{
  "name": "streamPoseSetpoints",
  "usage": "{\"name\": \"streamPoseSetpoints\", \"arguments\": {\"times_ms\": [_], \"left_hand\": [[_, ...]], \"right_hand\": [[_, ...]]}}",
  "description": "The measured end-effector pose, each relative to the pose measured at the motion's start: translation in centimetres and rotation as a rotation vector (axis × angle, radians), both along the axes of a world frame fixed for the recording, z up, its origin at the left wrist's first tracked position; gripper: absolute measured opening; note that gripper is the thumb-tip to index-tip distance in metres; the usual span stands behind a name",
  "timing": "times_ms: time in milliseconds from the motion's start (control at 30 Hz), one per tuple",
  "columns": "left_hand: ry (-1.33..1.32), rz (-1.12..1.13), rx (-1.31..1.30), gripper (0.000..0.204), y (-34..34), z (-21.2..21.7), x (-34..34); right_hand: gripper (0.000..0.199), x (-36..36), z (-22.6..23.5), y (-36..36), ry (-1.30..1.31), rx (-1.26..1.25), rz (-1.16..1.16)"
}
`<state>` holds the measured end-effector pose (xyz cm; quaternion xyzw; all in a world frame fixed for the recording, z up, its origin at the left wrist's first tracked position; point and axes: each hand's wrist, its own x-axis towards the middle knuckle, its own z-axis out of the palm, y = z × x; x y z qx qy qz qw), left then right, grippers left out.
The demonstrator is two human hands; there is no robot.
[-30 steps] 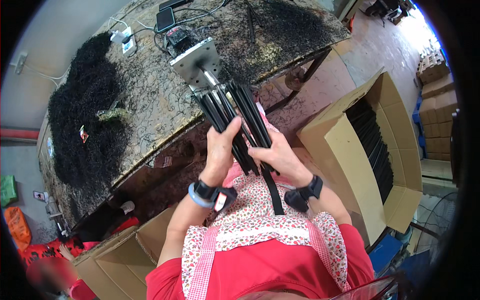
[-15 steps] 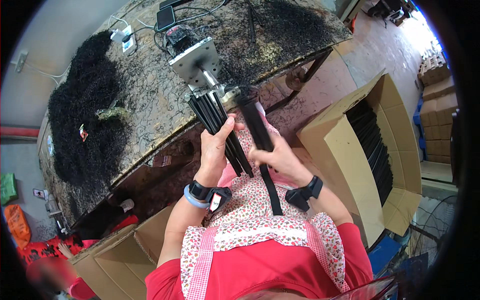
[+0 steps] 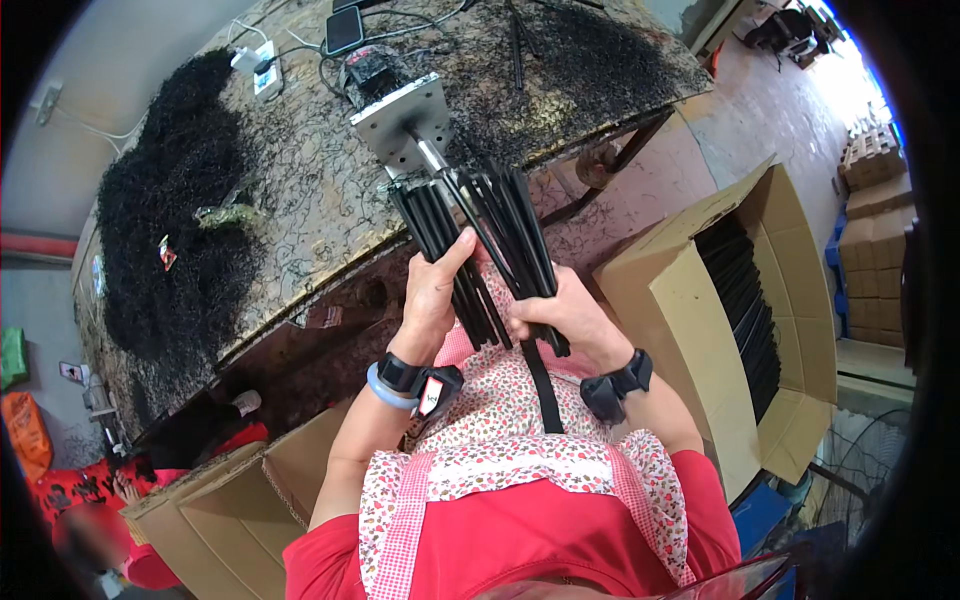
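Observation:
My left hand point(image 3: 430, 295) is closed around a bundle of slim black rods point(image 3: 430, 222), thumb laid across them. On the other side, my right hand point(image 3: 572, 315) grips a second bundle of black rods point(image 3: 518, 235), whose far ends fan out a little. Both bundles slant away from me over my lap. Their far ends lie beside a metal shaft point(image 3: 432, 155) that sticks out from a square metal plate point(image 3: 402, 118) on the table edge. The shaft's tip is partly hidden by the rods.
Black curly shavings point(image 3: 165, 260) are heaped on the worktable's left; more point(image 3: 600, 55) lie at the far right. At my right stands an open cardboard box point(image 3: 690, 325) with many black rods point(image 3: 740, 310). Another carton point(image 3: 225, 520) and a person point(image 3: 95, 530) are at lower left.
The right-hand bundle, blurred beside the shaft before, now shows sharply with its rods spread apart at the far end. My left hand keeps its hold. The whole view has shifted slightly.

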<state>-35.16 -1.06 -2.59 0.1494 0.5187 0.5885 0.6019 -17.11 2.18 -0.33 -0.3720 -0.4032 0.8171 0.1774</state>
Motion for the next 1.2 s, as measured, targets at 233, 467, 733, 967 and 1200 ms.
{"name": "streamPoseSetpoints", "arguments": {"times_ms": [233, 467, 733, 967, 1200], "left_hand": [[0.007, -0.039, 0.026, 0.022, 0.3, -0.2, -0.1], [0.006, -0.049, 0.015, 0.027, 1.2, 0.5, 0.3], [0.145, 0.048, -0.019, 0.023, 0.3, -0.4, 0.5], [0.063, -0.114, -0.005, 0.023, -1.2, -0.4, -0.1], [0.055, -0.084, -0.002, 0.025, 0.1, 0.2, -1.5]], "right_hand": [[0.034, -0.7, 1.0, -2.7, 0.006, 0.168, 0.003], [0.035, -0.3, 1.0, -0.6, 0.024, 0.021, 0.0], [0.051, -0.4, -2.9, -2.4, -0.049, 0.283, 0.101], [0.035, -0.1, 0.2, -3.0, -0.036, 0.165, -0.039], [0.052, -0.6, -0.3, -0.9, -0.007, 0.023, 0.023]]}}
